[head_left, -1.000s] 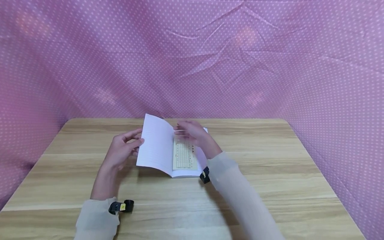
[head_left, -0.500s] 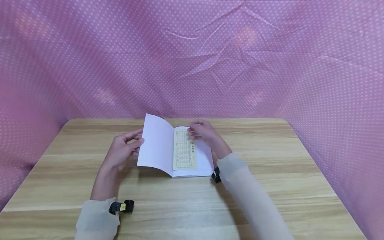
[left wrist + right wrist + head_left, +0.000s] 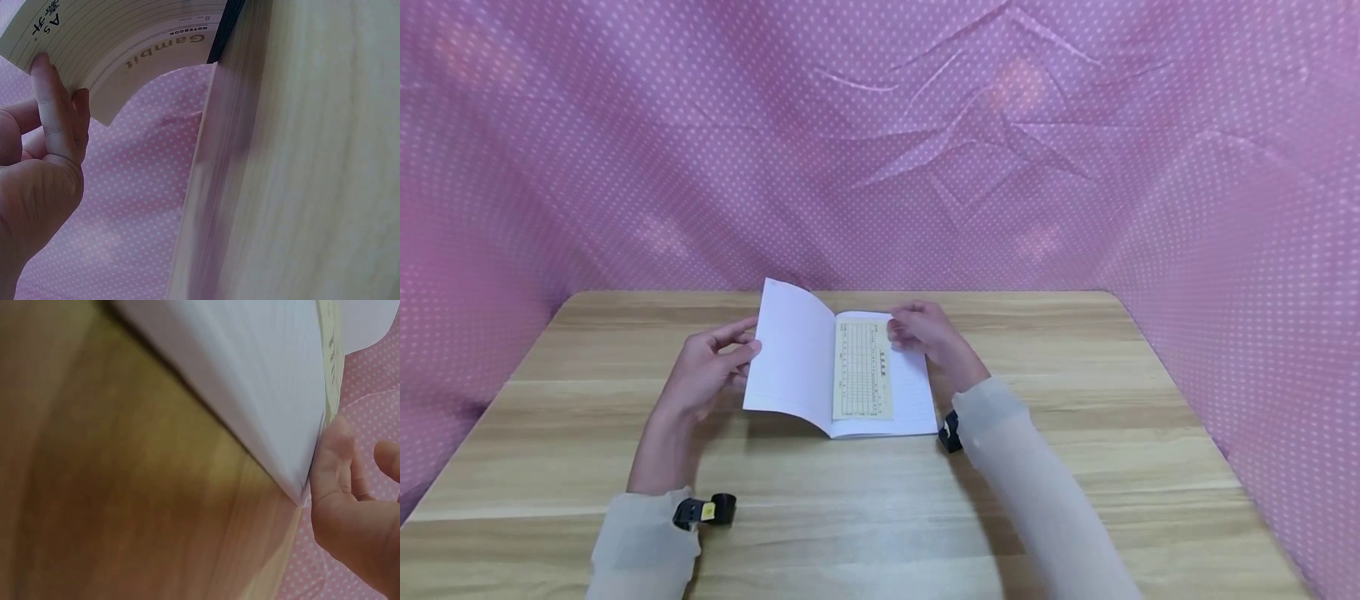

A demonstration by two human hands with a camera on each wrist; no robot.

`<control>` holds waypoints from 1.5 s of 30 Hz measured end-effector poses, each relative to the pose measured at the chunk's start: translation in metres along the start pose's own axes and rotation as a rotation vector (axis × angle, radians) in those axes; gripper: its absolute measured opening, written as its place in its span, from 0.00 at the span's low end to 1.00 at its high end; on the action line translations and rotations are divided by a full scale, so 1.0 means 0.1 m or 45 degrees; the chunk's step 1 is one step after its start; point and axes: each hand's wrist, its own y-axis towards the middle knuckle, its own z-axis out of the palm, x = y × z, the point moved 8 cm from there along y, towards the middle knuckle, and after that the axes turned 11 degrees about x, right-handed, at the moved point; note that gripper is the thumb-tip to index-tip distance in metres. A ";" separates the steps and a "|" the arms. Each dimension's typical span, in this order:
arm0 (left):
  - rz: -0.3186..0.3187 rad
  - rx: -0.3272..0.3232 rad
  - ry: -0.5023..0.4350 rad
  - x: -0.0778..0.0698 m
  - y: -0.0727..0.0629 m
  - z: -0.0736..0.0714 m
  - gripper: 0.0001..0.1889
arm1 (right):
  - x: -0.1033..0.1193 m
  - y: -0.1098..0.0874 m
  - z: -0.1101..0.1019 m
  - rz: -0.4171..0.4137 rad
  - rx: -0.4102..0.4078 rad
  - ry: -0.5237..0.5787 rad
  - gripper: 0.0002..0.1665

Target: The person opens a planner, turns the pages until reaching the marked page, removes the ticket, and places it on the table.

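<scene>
Head: one notebook (image 3: 790,354) (one form (image 3: 861,371)).

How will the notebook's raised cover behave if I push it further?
The cover will probably bend rather than swing like a board: it bows in the left hand. It is likely light, given its thin edge. Raised off the table, it might drop or spring back if released.

Table (image 3: 850,508): was bright, with pale sheen at the near middle.
Shadows: fell softly under the lifted page (image 3: 790,358) and beside the right sleeve (image 3: 1052,500).
Curtain (image 3: 880,183): showed faint reddish spots.
Wrist views: were dimmer and blurred; the right one looked brownish.
</scene>
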 end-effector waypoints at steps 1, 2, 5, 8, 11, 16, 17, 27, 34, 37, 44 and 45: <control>0.001 -0.002 0.000 0.00 0.00 0.00 0.27 | 0.00 -0.01 -0.01 0.004 -0.002 -0.007 0.21; 0.002 -0.003 0.000 0.00 0.01 0.00 0.27 | 0.00 -0.01 -0.01 0.007 0.000 -0.015 0.21; 0.003 -0.008 0.004 0.01 0.01 0.00 0.27 | -0.01 -0.02 -0.02 0.031 0.007 -0.026 0.20; 0.004 -0.010 0.012 0.01 0.01 0.00 0.27 | -0.03 -0.03 -0.03 0.060 0.002 -0.023 0.20; 0.002 -0.011 0.018 0.02 0.00 0.00 0.27 | -0.05 -0.03 -0.02 0.086 -0.010 -0.009 0.19; 0.002 -0.008 0.014 0.02 -0.01 0.01 0.27 | -0.07 -0.03 -0.02 0.112 -0.010 -0.027 0.20; 0.003 -0.007 0.012 0.03 -0.01 0.01 0.27 | -0.07 -0.03 -0.01 0.111 -0.009 -0.035 0.20; 0.021 -0.011 0.016 0.04 -0.01 0.02 0.26 | -0.06 0.01 0.03 0.095 -0.059 -0.200 0.25; 0.030 -0.005 0.027 0.04 -0.02 0.02 0.27 | -0.04 0.08 0.07 0.066 -0.127 -0.514 0.28; 0.028 -0.004 0.037 0.05 -0.03 0.02 0.27 | -0.05 0.12 0.07 0.082 -0.176 -0.621 0.27; 0.035 -0.008 0.036 0.07 -0.05 0.02 0.27 | -0.04 0.14 0.05 0.124 -0.243 -0.756 0.22; 0.035 -0.009 0.038 0.07 -0.04 0.02 0.27 | -0.04 0.14 0.05 0.127 -0.251 -0.774 0.21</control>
